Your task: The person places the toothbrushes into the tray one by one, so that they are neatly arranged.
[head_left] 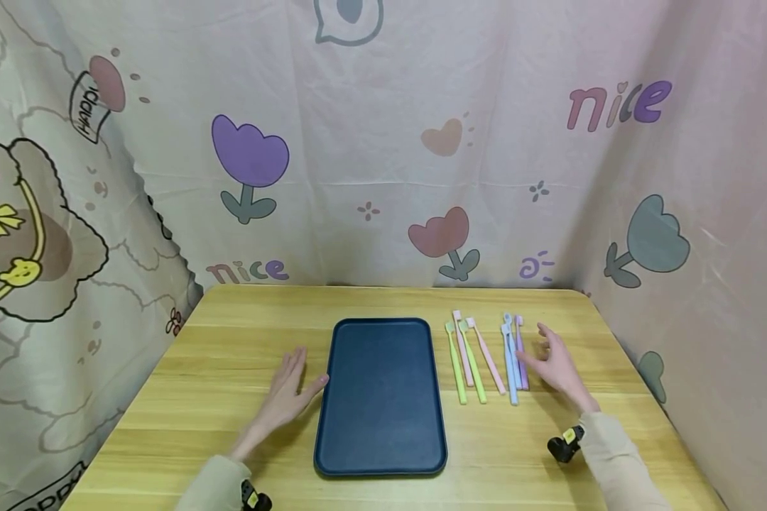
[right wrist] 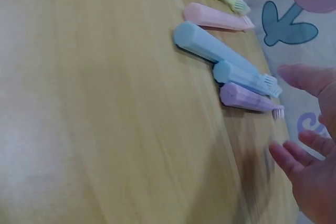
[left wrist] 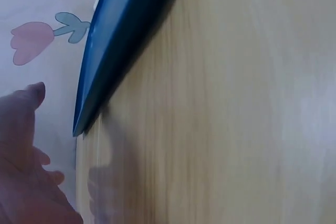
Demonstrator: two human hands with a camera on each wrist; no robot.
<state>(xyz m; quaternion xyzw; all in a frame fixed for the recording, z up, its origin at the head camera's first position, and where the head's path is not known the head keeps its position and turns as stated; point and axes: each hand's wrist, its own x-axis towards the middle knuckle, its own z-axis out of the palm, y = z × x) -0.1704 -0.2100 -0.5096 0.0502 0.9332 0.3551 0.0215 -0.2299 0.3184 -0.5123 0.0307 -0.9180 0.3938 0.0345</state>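
Observation:
A dark blue rectangular tray (head_left: pixel 383 397) lies on the wooden table. At its left edge is my left hand (head_left: pixel 287 397), fingers spread and thumb pointing toward the rim, holding nothing. Right of the tray, several toothbrushes lie with their bristle heads toward the back. Two green toothbrushes (head_left: pixel 457 369) and two pink toothbrushes (head_left: pixel 488 360) are nearer the tray. Farther right, two blue toothbrushes (right wrist: pixel 212 45) lie close beside a purple toothbrush (right wrist: pixel 247 98). My right hand (head_left: pixel 556 362) hovers beside the purple one, thumb and fingers apart with nothing between them.
The wooden table (head_left: pixel 230 355) extends on both sides of the tray. A printed curtain (head_left: pixel 371 142) hangs behind it and along its sides. Black wrist devices (head_left: pixel 565 445) are strapped over both sleeves.

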